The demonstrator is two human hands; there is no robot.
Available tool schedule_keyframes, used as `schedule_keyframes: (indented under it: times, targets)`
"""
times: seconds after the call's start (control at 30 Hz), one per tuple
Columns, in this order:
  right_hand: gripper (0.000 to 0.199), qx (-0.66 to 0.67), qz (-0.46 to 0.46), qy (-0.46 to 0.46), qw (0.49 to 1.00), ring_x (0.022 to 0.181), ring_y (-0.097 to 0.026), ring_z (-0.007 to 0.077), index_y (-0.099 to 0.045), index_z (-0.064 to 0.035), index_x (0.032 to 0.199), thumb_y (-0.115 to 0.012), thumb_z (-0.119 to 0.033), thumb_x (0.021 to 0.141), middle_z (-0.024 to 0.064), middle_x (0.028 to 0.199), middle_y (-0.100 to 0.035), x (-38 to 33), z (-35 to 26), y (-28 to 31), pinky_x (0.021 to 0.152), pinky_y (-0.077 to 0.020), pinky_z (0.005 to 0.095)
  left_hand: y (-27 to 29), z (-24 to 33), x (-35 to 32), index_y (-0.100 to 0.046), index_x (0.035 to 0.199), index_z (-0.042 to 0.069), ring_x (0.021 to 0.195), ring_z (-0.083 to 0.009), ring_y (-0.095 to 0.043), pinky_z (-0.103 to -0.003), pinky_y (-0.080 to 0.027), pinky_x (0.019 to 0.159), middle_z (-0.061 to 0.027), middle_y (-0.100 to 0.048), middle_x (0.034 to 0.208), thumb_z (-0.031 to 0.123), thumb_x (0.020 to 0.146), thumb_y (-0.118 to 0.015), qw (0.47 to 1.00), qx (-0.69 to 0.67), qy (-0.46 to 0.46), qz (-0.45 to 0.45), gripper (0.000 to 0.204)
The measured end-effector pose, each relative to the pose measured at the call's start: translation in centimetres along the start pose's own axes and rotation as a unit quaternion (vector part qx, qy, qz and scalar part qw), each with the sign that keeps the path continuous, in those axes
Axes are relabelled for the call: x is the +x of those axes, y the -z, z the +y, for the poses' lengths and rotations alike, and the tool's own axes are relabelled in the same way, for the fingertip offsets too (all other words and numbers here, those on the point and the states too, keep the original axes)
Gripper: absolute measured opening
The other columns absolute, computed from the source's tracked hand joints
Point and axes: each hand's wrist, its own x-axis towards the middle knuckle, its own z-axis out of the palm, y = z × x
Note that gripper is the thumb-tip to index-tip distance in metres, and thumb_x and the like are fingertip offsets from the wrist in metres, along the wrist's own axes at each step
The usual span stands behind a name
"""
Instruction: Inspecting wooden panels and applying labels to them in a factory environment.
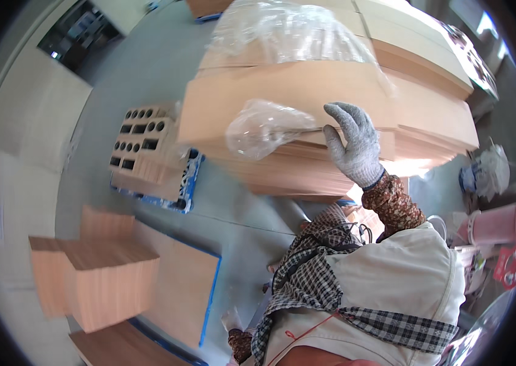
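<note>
My right hand (358, 146), in a grey knit glove, is at the near edge of a large stack of light-brown boards (288, 85). Its thumb and fingers are apart in a curved shape, with a gap between their tips. Just left of those fingertips, a crumpled clear plastic bag (261, 129) lies over the board edge. Low in the view, well away from the stack, my left hand (231, 320) hangs beside my body in a pale glove. Motion blur hides its fingers.
Clear plastic film (294, 33) covers the stack's far part. To the left, boards with cut-out holes (139, 143) sit on a blue pallet (189, 183). Nearer are piles of brown panels (111, 287) and a flat board (187, 287). A pink bucket (496, 224) stands at right.
</note>
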Motion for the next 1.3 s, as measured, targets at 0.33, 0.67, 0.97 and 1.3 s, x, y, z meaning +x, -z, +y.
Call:
schedule_keyframes:
  times: [0.33, 0.67, 0.97, 1.3]
  targets:
    - [0.040, 0.062, -0.104, -0.169, 0.978, 0.102, -0.066, 0.0364, -0.065, -0.0074, 0.120, -0.074, -0.009, 0.082, 0.0152, 0.114, -0.066, -12.8, 2.8, 4.4, 0.086, -0.0536, 0.0467, -3.5, 14.1, 11.9, -0.068, 0.107, -0.001, 0.088, -0.0167, -0.066, -0.033, -0.053, 0.077, -0.0090, -0.070, 0.098, 0.035, 0.099, -0.063, 0.964, -0.013, -0.081, -0.253, 0.037]
    - [0.022, 0.015, -0.346, -0.371, 0.862, 0.092, -0.068, 0.0349, -0.069, -0.0084, 0.107, -0.064, -0.021, 0.090, 0.0141, 0.094, -0.067, -26.2, 1.0, 6.6, 0.081, -0.0558, 0.0486, -3.7, 39.0, 15.9, -0.070, 0.107, -0.005, 0.088, -0.0172, -0.062, -0.033, -0.050, 0.080, -0.0078, -0.069, 0.097, 0.025, 0.095, -0.059, 0.925, 0.126, -0.231, -0.273, 0.034]
    - [0.028, -0.061, -0.418, -0.478, 0.770, 0.099, -0.069, 0.0356, -0.070, -0.0109, 0.112, -0.057, -0.026, 0.092, 0.0146, 0.102, -0.070, -30.5, 0.7, 6.8, 0.086, -0.0559, 0.0492, -6.1, 38.9, 16.0, -0.064, 0.093, -0.005, 0.080, -0.0204, -0.060, -0.036, -0.050, 0.076, -0.0108, -0.066, 0.087, 0.031, 0.095, -0.056, 0.877, 0.224, -0.291, -0.309, 0.036]
    - [0.029, -0.037, -0.395, -0.494, 0.774, 0.104, -0.069, 0.0350, -0.070, -0.0106, 0.112, -0.055, -0.027, 0.094, 0.0171, 0.108, -0.070, -31.1, 2.2, 4.4, 0.092, -0.0548, 0.0483, -5.8, 36.4, 15.7, -0.067, 0.105, -0.007, 0.091, -0.0235, -0.066, -0.037, -0.051, 0.081, -0.0186, -0.069, 0.097, 0.033, 0.096, -0.057, 0.917, 0.147, -0.194, -0.315, 0.042]
